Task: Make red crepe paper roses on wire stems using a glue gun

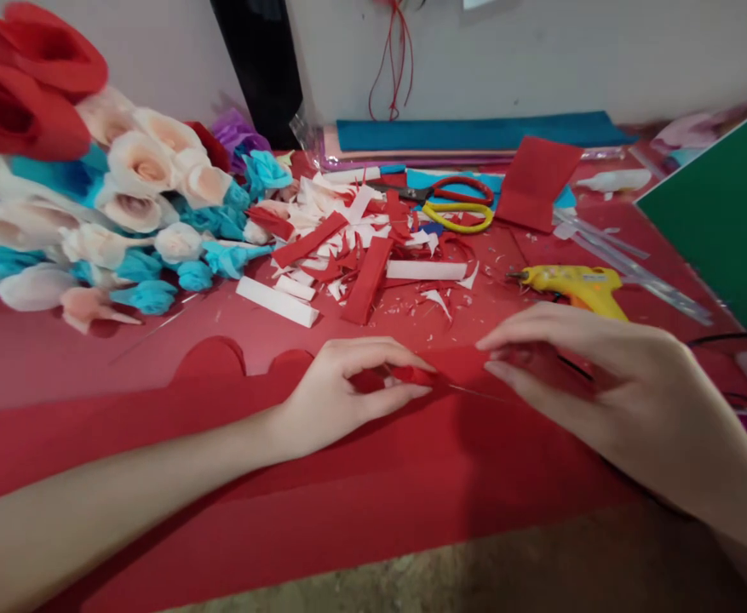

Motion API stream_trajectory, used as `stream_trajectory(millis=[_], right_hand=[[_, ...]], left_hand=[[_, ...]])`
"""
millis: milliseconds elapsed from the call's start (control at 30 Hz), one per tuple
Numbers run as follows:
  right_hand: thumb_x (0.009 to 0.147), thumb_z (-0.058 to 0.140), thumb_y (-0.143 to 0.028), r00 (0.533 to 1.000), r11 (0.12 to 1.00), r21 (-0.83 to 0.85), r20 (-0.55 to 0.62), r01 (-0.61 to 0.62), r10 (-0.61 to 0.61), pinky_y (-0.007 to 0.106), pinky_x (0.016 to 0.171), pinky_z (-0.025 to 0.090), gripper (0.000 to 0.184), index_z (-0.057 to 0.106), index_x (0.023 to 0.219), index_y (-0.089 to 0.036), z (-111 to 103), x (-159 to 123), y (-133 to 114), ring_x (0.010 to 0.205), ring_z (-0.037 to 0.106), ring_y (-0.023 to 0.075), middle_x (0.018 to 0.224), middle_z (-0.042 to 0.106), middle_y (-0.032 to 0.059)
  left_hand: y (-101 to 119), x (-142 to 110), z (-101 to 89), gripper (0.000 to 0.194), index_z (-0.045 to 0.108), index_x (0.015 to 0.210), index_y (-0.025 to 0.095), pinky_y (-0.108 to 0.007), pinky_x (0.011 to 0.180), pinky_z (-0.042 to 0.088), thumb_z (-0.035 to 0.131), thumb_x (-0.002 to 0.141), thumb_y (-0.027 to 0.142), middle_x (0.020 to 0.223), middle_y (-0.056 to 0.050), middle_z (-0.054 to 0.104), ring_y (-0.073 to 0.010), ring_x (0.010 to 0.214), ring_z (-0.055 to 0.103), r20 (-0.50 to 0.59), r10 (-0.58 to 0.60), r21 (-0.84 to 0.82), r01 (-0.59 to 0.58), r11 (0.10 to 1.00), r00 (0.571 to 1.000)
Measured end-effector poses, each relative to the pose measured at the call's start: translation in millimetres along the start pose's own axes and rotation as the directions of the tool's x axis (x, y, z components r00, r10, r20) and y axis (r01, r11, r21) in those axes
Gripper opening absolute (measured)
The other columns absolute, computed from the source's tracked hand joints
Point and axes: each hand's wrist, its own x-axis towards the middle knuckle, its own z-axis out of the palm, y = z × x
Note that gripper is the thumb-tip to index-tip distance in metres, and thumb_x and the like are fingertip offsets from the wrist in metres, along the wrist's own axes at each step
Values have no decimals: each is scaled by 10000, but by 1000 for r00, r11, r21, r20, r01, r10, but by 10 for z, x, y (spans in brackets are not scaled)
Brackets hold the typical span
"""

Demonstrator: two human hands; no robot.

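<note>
My left hand (341, 387) is closed, pinching a small rolled piece of red crepe paper (415, 375) between thumb and fingers. A thin wire (475, 392) sticks out of this red piece toward the right. Just right of it, my right hand (634, 400) hovers with thumb and fingertips curved and a little apart, and I see nothing gripped in them. Under both hands lies a large red paper sheet (373, 519). Red paper pieces with rounded tops (210, 362) lie beyond my left wrist.
Paper flowers (146, 162) in white, blue and red crowd the left side. Red and white scraps (366, 264) cover the middle. Scissors (459, 204), a yellow glue gun (571, 281), clear glue sticks (634, 264) and a green board (724, 213) are to the right.
</note>
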Motion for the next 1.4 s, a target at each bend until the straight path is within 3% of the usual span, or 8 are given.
stream_trajectory(millis=[100, 200, 333, 700, 900, 1000, 1400], right_hand=[[749, 610, -237, 974, 970, 203, 210, -134, 90, 188, 539, 468, 28, 628, 748, -216, 82, 144, 0, 603, 577, 97, 715, 646, -38], [740, 618, -233, 922, 915, 319, 370, -246, 119, 153, 529, 468, 35, 637, 721, -210, 141, 227, 95, 591, 591, 84, 670, 652, -55], [741, 624, -243, 873, 885, 359, 477, -296, 99, 110, 518, 454, 50, 670, 732, -227, 172, 251, 167, 598, 601, 67, 675, 669, -73], [711, 641, -249, 821, 844, 398, 565, -360, 84, 120, 435, 425, 60, 696, 695, -268, 224, 258, 256, 521, 581, 70, 622, 660, -89], [715, 664, -259, 713, 791, 370, 692, -486, 114, 104, 516, 428, 48, 692, 751, -274, 167, 273, 250, 610, 599, 62, 693, 676, -90], [707, 675, -282, 685, 790, 339, 716, -511, 136, 91, 506, 409, 31, 687, 734, -288, 157, 271, 247, 603, 590, 46, 680, 671, -104], [712, 656, -415, 678, 784, 344, 723, -517, 130, 131, 514, 431, 149, 686, 749, -274, 188, 270, 251, 587, 591, 66, 690, 672, -71]], left_hand=[[-6, -10, -9, 81, 666, 811, 148, -178, 610, 537, 651, 731, 152, 774, -41, 709, -122, 691, 654, 31, 30, 16, -31, 999, 999], [-11, -13, -11, 85, 663, 819, 148, -174, 648, 531, 645, 736, 139, 785, -33, 704, -114, 712, 647, 42, 36, -2, -36, 999, 998], [-11, -7, -11, 95, 658, 835, 146, -157, 651, 520, 637, 745, 124, 794, -25, 700, -99, 705, 638, 80, 23, -14, -22, 1000, 997], [-30, 0, -25, 88, 644, 842, 141, -144, 657, 514, 642, 754, 143, 799, -18, 698, -89, 700, 632, 174, 15, -32, -10, 999, 985], [-34, -2, -25, 91, 639, 831, 115, -124, 657, 514, 652, 743, 128, 799, -29, 699, -83, 700, 643, 177, 83, -54, -74, 996, 981], [-35, 3, -21, 86, 637, 819, 106, -126, 636, 517, 657, 739, 129, 781, -41, 698, -87, 674, 645, 177, 88, -62, -78, 995, 980], [-42, 4, -21, 95, 632, 830, 116, -148, 647, 525, 657, 740, 127, 791, -43, 693, -98, 696, 643, 203, 87, -75, -73, 995, 975]])
